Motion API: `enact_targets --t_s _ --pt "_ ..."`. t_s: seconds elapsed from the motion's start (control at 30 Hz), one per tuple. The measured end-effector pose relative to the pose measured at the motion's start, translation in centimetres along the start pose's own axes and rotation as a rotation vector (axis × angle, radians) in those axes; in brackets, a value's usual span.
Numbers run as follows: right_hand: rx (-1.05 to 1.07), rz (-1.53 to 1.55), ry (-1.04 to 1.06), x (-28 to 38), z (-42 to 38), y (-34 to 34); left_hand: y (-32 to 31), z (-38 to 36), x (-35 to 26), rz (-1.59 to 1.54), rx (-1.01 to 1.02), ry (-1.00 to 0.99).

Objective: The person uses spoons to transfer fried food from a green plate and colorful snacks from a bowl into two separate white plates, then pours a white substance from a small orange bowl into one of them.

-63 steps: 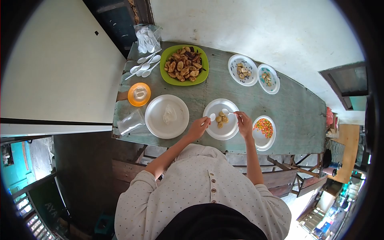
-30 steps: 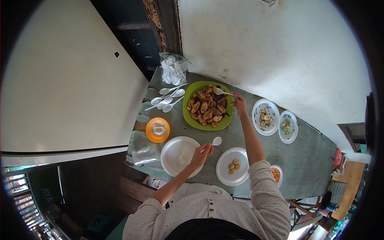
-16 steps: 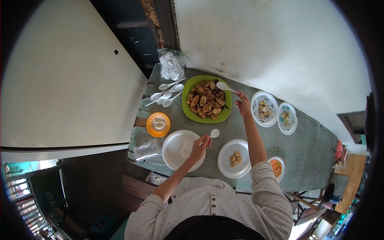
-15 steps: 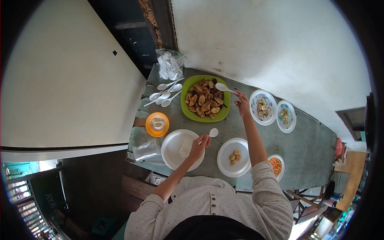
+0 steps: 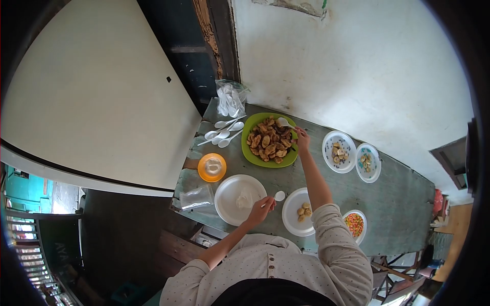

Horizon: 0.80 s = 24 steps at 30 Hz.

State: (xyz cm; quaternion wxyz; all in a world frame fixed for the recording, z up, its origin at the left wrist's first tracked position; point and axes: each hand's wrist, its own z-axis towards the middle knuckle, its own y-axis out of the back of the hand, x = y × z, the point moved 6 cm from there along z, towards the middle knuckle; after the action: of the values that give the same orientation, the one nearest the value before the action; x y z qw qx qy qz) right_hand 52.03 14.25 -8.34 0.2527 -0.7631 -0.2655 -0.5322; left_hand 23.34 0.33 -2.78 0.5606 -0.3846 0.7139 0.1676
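My right hand [image 5: 302, 139] is closed around the handle of a white plastic spoon [image 5: 284, 122]. The spoon's bowl is at the brown fried pieces [image 5: 266, 141] heaped in a lime-green square dish [image 5: 250, 157]. In my left hand [image 5: 261, 209] is a second white plastic spoon [image 5: 279, 196], its bowl pointing away to the right. That hand is by the right edge of a large white plate [image 5: 227, 213] with a pale, creamy smear [image 5: 244, 200] on it. Several light-brown pieces [image 5: 304, 211] lie on another white plate [image 5: 292, 224], between my two arms.
Loose white spoons [image 5: 223, 134] lie left of the green dish, below a bag of spoons [image 5: 230, 99]. An orange dish [image 5: 202, 174] and a clear plastic packet [image 5: 196, 197] are near the left edge. Two patterned plates [image 5: 329, 154] and a bowl of colourful bits [image 5: 354, 223] are on the right.
My right hand has brought its spoon from the green dish's rim in over the fried pieces. My left hand still holds its spoon near the white plate. The camera view has shifted.
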Motion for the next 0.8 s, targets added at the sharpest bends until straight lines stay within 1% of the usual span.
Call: enact_targets --t_s 0.03,0.1,0.13,0.2,0.23,0.3,0.53,0.6,0.63,0.7,0.73,0.8 --pt "0.004 0.001 -0.001 0.2 0.0 -0.2 0.1 -0.1 0.2 -0.005 -0.003 0.011" --pt "-0.067 0.045 -0.101 -0.4 0.0 0.5 0.3 -0.3 0.5 -0.011 -0.001 0.029" --pt "-0.071 0.045 -0.102 -0.6 0.1 0.8 0.5 -0.1 0.3 -0.024 -0.020 0.018" --pt "-0.030 -0.022 -0.005 -0.1 0.0 0.9 0.7 0.1 -0.2 -0.038 -0.032 0.009" --pt "-0.034 -0.022 -0.005 0.1 -0.2 1.0 0.9 0.2 -0.6 -0.015 -0.048 0.007" --pt "0.050 -0.296 0.242 2.0 -1.1 0.2 1.1 0.6 -1.2 0.012 -0.063 0.003" --pt "0.056 -0.342 0.194 2.7 -1.3 0.4 1.7 2.0 -1.6 0.047 -0.073 -0.044" --pt "0.085 -0.343 0.263 3.1 -1.3 0.3 1.9 1.9 -1.6 0.049 -0.082 -0.050" --pt "0.088 -0.344 0.260 3.2 -1.5 0.2 1.9 1.8 -1.6 0.046 -0.085 -0.041" --pt "0.058 -0.546 0.308 3.3 -1.9 0.3 1.7 1.7 -1.5 0.041 -0.084 -0.028" --pt "0.056 -0.547 0.306 2.5 -1.3 0.6 1.7 1.6 -1.4 0.054 -0.083 -0.024" --pt "0.098 -0.145 0.154 1.0 -0.4 0.7 1.6 1.3 -1.4 0.068 -0.087 -0.020"
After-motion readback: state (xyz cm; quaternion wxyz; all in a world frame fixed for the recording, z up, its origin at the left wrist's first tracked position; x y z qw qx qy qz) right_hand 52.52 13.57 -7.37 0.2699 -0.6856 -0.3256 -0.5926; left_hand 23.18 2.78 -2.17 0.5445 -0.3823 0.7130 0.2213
